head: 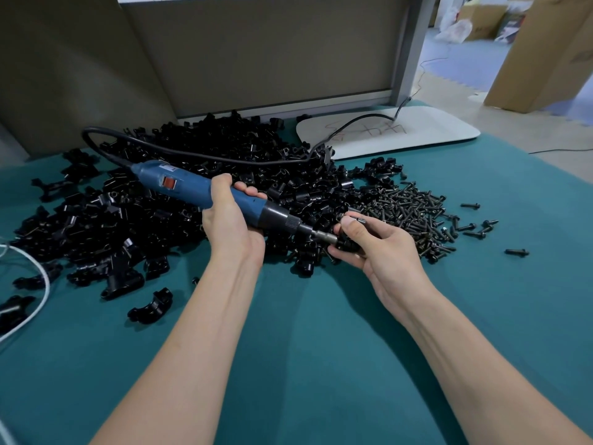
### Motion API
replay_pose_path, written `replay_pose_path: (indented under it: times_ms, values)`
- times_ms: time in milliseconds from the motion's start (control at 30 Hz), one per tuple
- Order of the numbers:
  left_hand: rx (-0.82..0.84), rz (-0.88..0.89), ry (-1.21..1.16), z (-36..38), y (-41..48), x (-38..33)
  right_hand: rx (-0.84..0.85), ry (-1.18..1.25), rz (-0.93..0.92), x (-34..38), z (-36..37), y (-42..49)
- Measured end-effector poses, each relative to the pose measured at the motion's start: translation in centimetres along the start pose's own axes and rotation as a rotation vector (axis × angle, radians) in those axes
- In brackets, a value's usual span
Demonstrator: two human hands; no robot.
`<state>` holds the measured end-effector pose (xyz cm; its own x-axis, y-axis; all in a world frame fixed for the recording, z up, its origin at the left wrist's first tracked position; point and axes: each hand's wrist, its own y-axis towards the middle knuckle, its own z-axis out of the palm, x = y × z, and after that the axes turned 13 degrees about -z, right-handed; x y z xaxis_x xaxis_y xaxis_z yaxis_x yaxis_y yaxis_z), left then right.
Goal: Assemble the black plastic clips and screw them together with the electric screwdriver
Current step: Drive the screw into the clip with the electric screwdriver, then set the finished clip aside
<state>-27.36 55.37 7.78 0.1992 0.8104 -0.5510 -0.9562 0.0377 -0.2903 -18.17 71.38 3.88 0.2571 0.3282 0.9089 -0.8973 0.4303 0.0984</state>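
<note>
Head view: left hand (231,216) is wrapped around the blue body of the electric screwdriver (192,187), tool lying low and angled toward the right. Right hand (378,248) pinches a black clip (348,244) between thumb and curled fingers, right at the driver's metal nose, over the middle of the tabletop (321,364).

A short metal tip shows just above the thumb; can't tell if it's a screw or the bit.

Loose clip pile (199,149) spreads from the far edge toward the left edge. Screw heap (407,213) sits just beside it on the right, with strays toward the right edge. The driver's black cord (199,154) runs over the pile.

Step, as I read it: seating the bit in the screw on the held clip, drive not yet done. Next needs the bit square to the screw head, the clip halves kept aligned, and fingers clear of the tip before triggering.
</note>
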Motion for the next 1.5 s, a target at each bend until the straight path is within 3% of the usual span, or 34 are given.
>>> replay_pose_path:
  times_ms: [200,500,667,733,800,833,867,967,1033,1133,1333,1500]
  values:
    - [-0.023,-0.036,-0.023,-0.2,-0.2,-0.3,0.034,-0.023,0.016,0.3,0.0,0.0]
    - [-0.253,-0.063,0.057,-1.7,1.5,-4.0,0.067,0.055,0.042,1.4,0.0,-0.1]
    - [-0.369,0.085,0.544,-2.0,1.6,-2.7,0.097,0.046,0.049,1.4,0.3,-0.3]
    - [-0.468,0.163,0.941,-2.0,1.1,-1.9,0.095,0.053,0.046,1.4,0.4,-0.3]
    - [-0.553,0.464,1.32,-1.9,-0.5,-1.1,0.094,0.057,0.045,1.5,0.4,-0.4]
    - [-0.46,0.644,1.392,-1.6,-1.4,-0.6,0.093,0.057,0.045,1.5,0.5,-0.4]
    - [-0.264,0.732,1.42,-1.3,-2.4,-0.1,0.089,0.059,0.046,1.5,0.5,-0.4]
    - [0.388,0.624,1.56,-1.8,-4.3,1.5,0.086,0.065,0.033,1.5,0.8,-0.4]
    - [0.565,0.544,1.658,-2.7,-4.4,2.0,0.11,0.047,0.023,1.6,0.7,-0.5]
    - [0.574,0.448,1.62,-3.2,-3.9,1.9,0.129,0.043,0.03,1.7,0.6,-0.6]
    - [0.532,0.446,1.622,-2.9,-3.6,1.9,0.149,0.015,0.014,1.9,0.6,-0.6]
    - [0.511,0.31,1.384,-2.5,-3.4,1.0,0.076,0.107,-0.032,2.3,0.3,-0.3]
